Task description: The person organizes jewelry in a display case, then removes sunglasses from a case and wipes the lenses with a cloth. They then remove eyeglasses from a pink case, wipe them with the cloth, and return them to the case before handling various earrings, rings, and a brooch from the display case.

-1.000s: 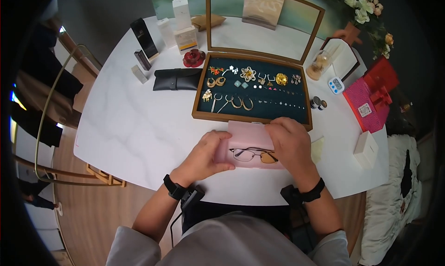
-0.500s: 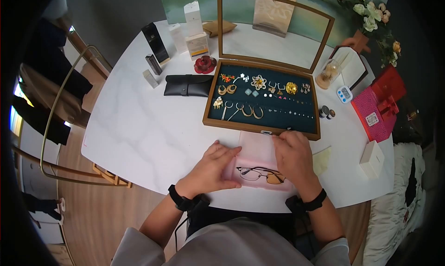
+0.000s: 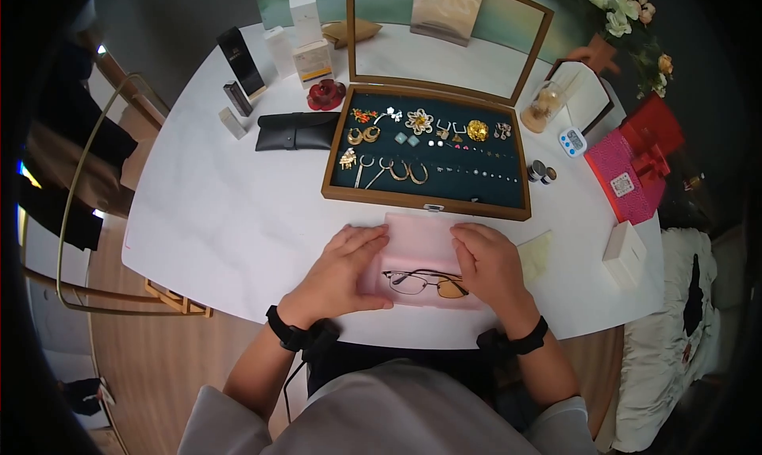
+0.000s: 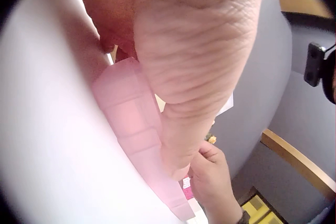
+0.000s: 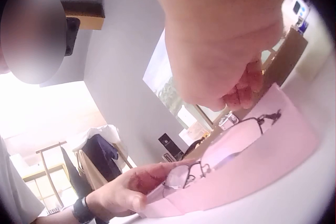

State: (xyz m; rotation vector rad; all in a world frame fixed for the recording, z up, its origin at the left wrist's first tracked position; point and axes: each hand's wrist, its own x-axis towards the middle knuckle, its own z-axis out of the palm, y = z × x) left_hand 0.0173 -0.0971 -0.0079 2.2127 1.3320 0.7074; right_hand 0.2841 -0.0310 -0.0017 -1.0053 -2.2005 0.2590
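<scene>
A pink glasses case (image 3: 418,237) lies open on the table in front of the person, its lid folded back toward the jewelry box. Inside it rests a pair of glasses (image 3: 452,289) with thin dark frames, one lens looking amber in the head view. The left hand (image 3: 337,272) holds the case's left end, thumb along the near side and fingers by the lid. At the right edge of the lid, the right hand (image 3: 494,268) has bent fingers gripping the case. The left wrist view shows the pink case's outer side (image 4: 134,121) beside the left thumb.
Just beyond stands a wooden jewelry box (image 3: 429,201) with its glass lid raised. A black pouch (image 3: 295,131) and several cosmetic boxes (image 3: 313,62) are at the back left. Rightward lie a yellowish cloth (image 3: 536,254), a white box (image 3: 625,254), a timer (image 3: 572,142) and a pink-red gift box (image 3: 623,177).
The case and both hands have come slightly nearer the body, away from the jewelry box. More of the case's lid shows now. The head view has also shifted.
</scene>
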